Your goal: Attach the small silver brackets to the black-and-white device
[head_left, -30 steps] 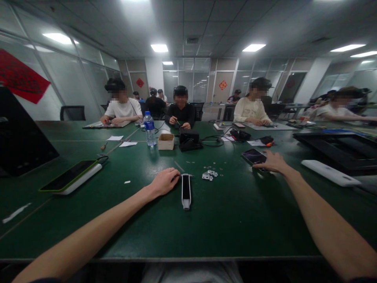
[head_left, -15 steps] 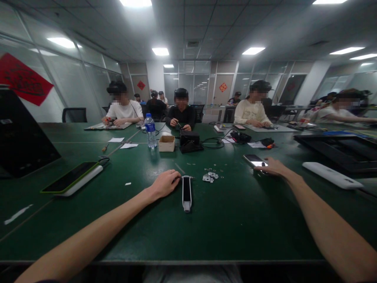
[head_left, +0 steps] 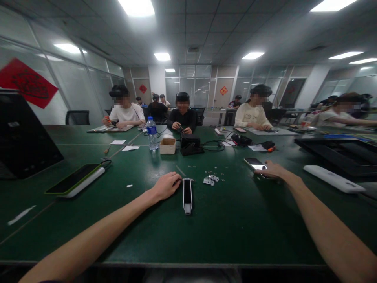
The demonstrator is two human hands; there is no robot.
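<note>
Where the phone [head_left: 253, 162] is lying: right hand [head_left: 274, 171] is touching, grip unclear.
Left hand [head_left: 167, 185]: fingers bending together beside gadget [head_left: 187, 192], thumb hidden.
Table [head_left: 235, 228]: opening toward near edge.

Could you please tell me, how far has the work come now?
Nothing looks clearly finished. In hand: the right hand touches the phone, its screen partly bright; the left hand rests by the white device. Left, perhaps: the metal parts lie loose, with neither hand on them.
</note>
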